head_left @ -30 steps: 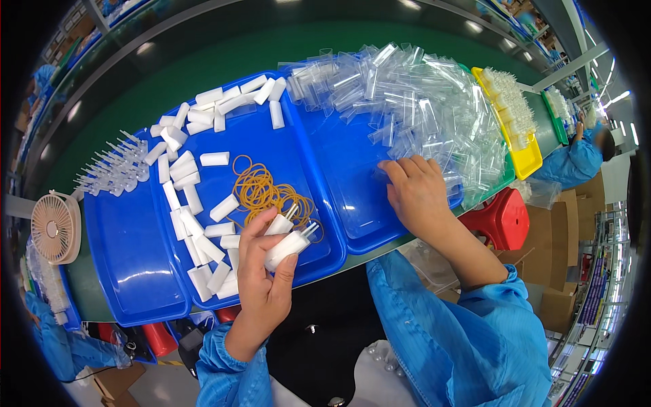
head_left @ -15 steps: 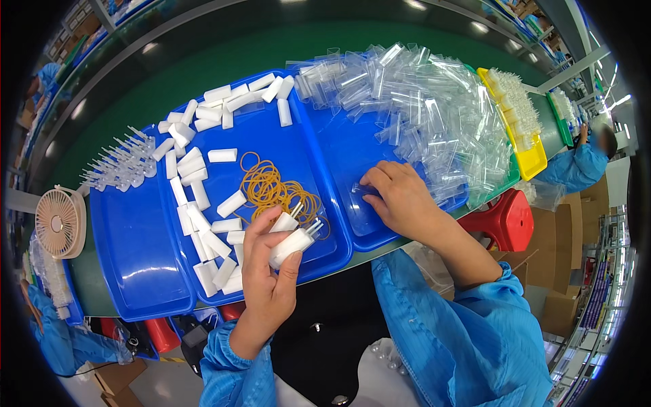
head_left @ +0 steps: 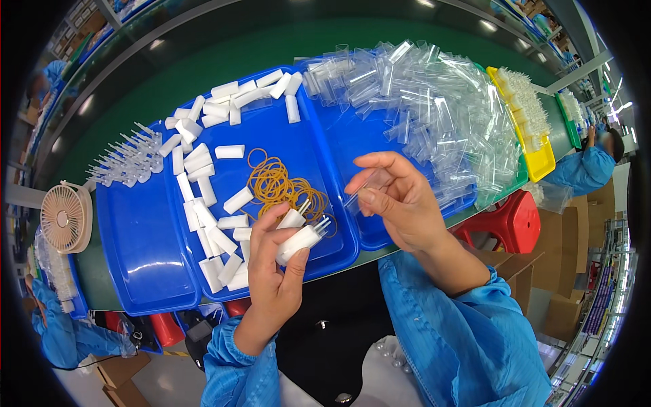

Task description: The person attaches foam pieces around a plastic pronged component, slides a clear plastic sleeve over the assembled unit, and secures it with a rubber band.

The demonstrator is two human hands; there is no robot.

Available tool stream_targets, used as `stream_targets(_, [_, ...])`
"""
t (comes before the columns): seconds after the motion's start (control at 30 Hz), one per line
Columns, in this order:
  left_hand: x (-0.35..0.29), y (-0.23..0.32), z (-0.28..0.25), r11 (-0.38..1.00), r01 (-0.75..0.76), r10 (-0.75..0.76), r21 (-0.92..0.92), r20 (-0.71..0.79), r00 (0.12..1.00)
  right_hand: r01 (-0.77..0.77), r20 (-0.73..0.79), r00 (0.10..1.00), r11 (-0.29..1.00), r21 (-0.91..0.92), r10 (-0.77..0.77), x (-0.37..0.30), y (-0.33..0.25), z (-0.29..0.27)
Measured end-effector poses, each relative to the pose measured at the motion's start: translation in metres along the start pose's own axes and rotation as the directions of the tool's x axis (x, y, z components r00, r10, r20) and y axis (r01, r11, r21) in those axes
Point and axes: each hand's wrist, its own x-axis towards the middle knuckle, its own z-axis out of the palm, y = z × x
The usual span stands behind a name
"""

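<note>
The right hand point(head_left: 403, 207) has just lifted off the right-hand blue tray point(head_left: 363, 139), a clear sleeve point(head_left: 375, 182) pinched between thumb and fingers, so both hands are now loaded. Near it, the left hand point(head_left: 277, 278) keeps its grip on two white blocks point(head_left: 296, 245), prongs showing. Beyond lie tan rubber bands point(head_left: 271, 183), loose white blocks point(head_left: 230, 151) and, rightward, heaped clear sleeves point(head_left: 447, 115).

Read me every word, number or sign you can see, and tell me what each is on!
There are none I can read.
No readable lettering shows on the white pieces in the left hand or the clear sleeve in the right hand.
Anything on the distant racks is too blurred.
</note>
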Motion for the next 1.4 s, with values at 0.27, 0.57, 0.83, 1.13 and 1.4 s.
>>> stream_targets(0.27, [0.000, 0.002, -0.002, 0.999, -0.040, 0.039, 0.023, 0.017, 0.999, -0.003, 0.063, 0.998, 1.000, 0.008, 0.002, -0.001, 0.015, 0.019])
stream_targets(0.57, [0.000, 0.003, 0.000, 0.999, -0.038, 0.037, 0.018, 0.040, 0.999, -0.117, 0.107, 0.989, 0.987, 0.107, 0.105, 0.000, 0.021, 0.026])
stream_targets(0.83, [0.000, 0.001, -0.002, 0.999, -0.032, 0.033, -0.017, 0.028, 0.999, -0.025, 0.009, 1.000, 0.999, 0.021, 0.024, 0.000, 0.023, 0.030])
stream_targets(1.13, [0.001, 0.002, -0.001, 0.998, -0.029, 0.029, -0.050, -0.011, 1.000, -0.107, 0.048, 0.993, 0.993, 0.047, 0.105, -0.003, 0.020, 0.027])
stream_targets(1.4, [-0.001, -0.001, 0.002, 1.000, -0.010, 0.011, 0.005, -0.091, 0.996, -0.090, 0.021, 0.996, 0.996, 0.023, 0.090, -0.004, 0.023, 0.032])
